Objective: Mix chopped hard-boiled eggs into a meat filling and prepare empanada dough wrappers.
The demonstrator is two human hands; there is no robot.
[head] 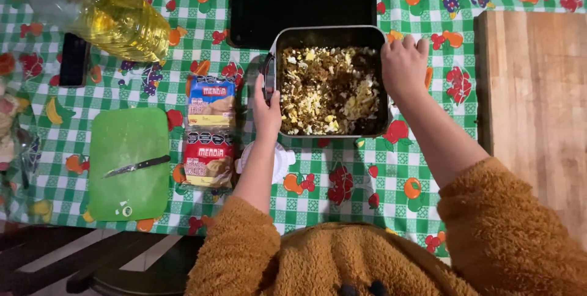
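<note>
Now: both hands gripping metal pan (330,34) of chopped filling
L hand (266,113) clamped on near-left rim; R hand (403,64) on far-right rim; next, likely a level lift.

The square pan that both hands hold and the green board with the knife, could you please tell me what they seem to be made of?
Square pan: seemingly metal, with a dull grey sheen on its thin rim. Green board: probably matte plastic, uniform in colour with rounded corners. Knife: shiny metal blade; the dark handle's material is unclear.

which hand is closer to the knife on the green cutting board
Left. The left hand grips the metal pan's left edge, nearer the knife; the right hand holds the pan's far right side.
</note>
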